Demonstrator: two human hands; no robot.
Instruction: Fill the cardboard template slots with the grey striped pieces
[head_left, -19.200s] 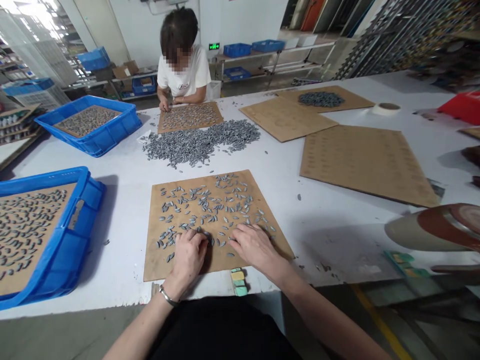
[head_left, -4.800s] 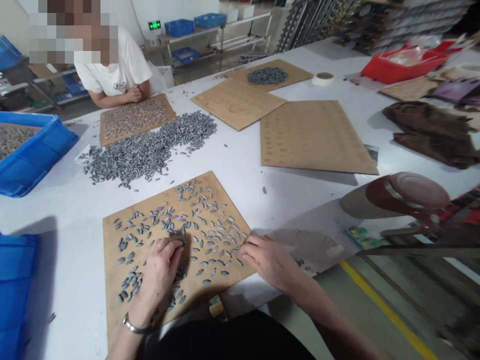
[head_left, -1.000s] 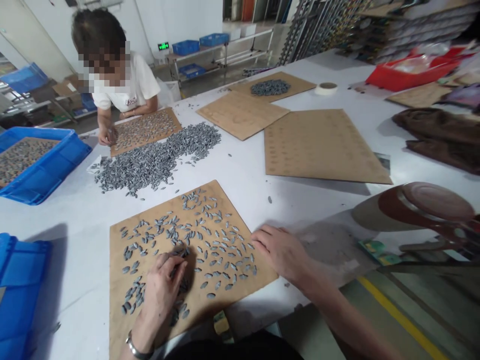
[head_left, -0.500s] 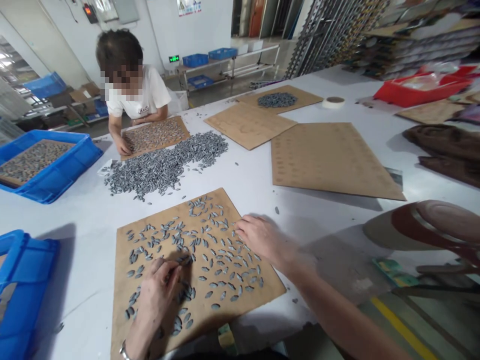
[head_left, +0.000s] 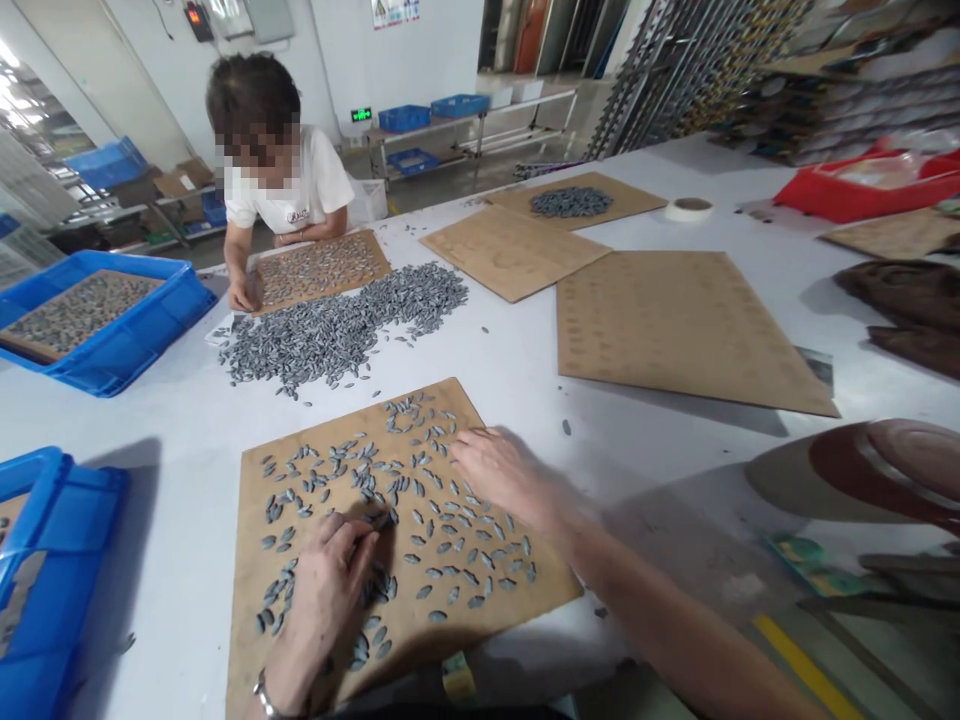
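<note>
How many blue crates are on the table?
2: the far crate at left by the co-worker, the near crate at the left edge, cropped. Others may be off-frame.

a factory workshop: long white worktable [head_left: 187, 420], blue crates [head_left: 127, 340], metal racks [head_left: 697, 60] (stacked shelving behind).

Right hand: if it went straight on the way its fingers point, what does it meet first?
The right hand lies flat on the near board, fingers pointing up-left. First in line: the loose grey pieces at the board's far end. Beyond, probably the big pile; depth is unclear.
</note>
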